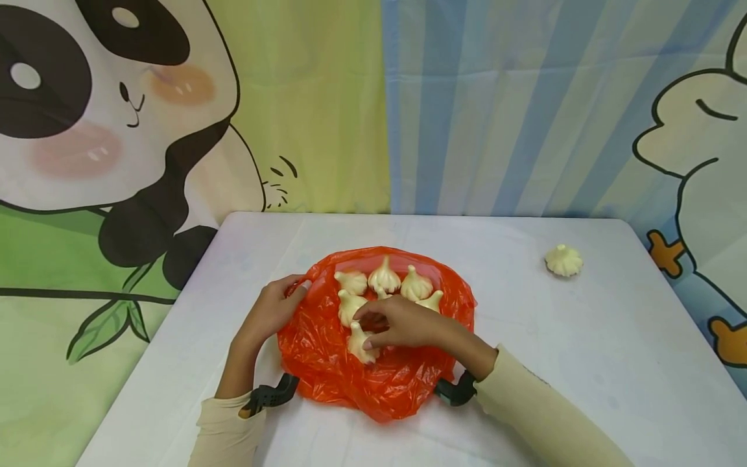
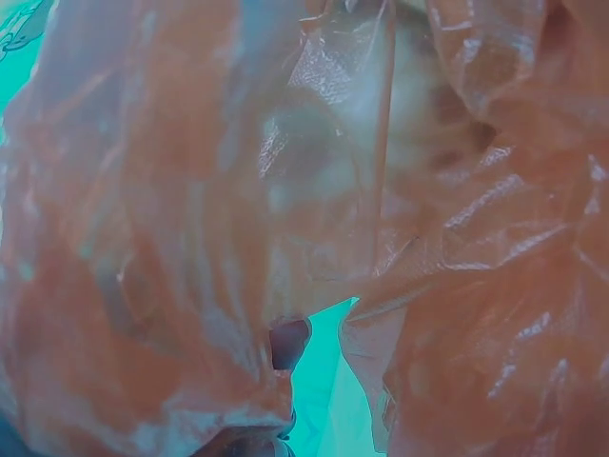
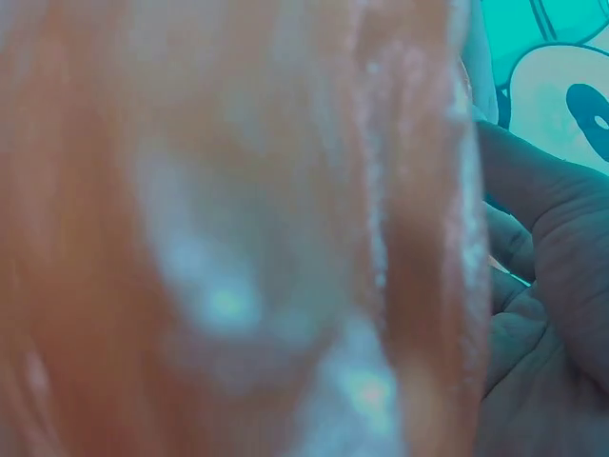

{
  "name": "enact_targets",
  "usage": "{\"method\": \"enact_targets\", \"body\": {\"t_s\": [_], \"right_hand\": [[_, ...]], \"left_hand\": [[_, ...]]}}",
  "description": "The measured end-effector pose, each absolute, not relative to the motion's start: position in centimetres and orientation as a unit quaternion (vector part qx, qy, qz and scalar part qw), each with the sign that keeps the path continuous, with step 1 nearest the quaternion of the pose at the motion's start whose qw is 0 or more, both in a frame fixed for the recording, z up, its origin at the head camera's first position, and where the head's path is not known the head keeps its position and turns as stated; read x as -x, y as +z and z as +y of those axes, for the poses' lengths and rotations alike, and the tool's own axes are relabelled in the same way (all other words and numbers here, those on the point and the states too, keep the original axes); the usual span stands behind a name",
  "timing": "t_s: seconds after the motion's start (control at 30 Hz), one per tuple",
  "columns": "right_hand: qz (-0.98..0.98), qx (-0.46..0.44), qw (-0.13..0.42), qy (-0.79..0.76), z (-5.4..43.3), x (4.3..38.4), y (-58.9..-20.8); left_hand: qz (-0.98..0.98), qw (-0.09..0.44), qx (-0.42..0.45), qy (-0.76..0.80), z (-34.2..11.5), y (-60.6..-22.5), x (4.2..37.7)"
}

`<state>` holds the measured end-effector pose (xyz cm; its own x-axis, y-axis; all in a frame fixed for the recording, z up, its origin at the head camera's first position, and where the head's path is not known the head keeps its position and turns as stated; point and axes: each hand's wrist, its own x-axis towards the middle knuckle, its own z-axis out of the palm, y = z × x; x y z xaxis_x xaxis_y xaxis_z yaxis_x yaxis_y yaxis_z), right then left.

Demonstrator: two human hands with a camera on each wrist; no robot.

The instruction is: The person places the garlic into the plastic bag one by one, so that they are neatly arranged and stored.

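An orange-red plastic bag (image 1: 327,363) lies spread open on the table, with several white garlic bulbs (image 1: 384,277) inside. At its left rim my left hand (image 1: 274,311) grips the plastic, thumb on the near side. My right hand (image 1: 405,322) reaches over the bag from the right, its thumb and fingers around a garlic bulb (image 1: 360,344) at the front of the group. Part of the group is hidden beneath that hand. In the left wrist view, crumpled bag plastic (image 2: 495,286) fills most of the picture. Blurred plastic (image 3: 238,238) covers much of the right wrist view, beside the hand.
One separate garlic bulb (image 1: 563,261) sits at the back right of the white table (image 1: 525,389). Behind the table hangs a cartoon-printed curtain (image 1: 327,117). Dark wrist mounts (image 1: 274,394) on both arms are close to the bag's near side.
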<state>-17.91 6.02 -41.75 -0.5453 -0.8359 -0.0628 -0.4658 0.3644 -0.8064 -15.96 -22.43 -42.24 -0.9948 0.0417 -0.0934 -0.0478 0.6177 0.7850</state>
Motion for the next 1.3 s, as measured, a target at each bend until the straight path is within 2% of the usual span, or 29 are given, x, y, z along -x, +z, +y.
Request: {"method": "enact_targets", "body": {"t_s": [0.27, 0.53, 1.1, 1.3], "right_hand": [[0.762, 0.405, 0.242, -0.444, 6.8, 17.9, -41.3], [0.754, 0.385, 0.218, -0.486, 8.9, 17.8, -41.0], [0.751, 0.316, 0.127, -0.566, 16.3, 18.5, -41.2], [0.766, 0.288, 0.060, -0.572, 19.6, 18.6, -42.0]], "left_hand": [[0.898, 0.048, -0.004, 0.438, -22.5, -42.2, 16.0], [0.892, 0.060, 0.007, 0.449, -22.2, -42.4, 16.1], [0.894, 0.056, 0.000, 0.444, -22.5, -42.3, 15.7], [0.893, 0.054, -0.003, 0.446, -22.3, -42.3, 15.7]]}}
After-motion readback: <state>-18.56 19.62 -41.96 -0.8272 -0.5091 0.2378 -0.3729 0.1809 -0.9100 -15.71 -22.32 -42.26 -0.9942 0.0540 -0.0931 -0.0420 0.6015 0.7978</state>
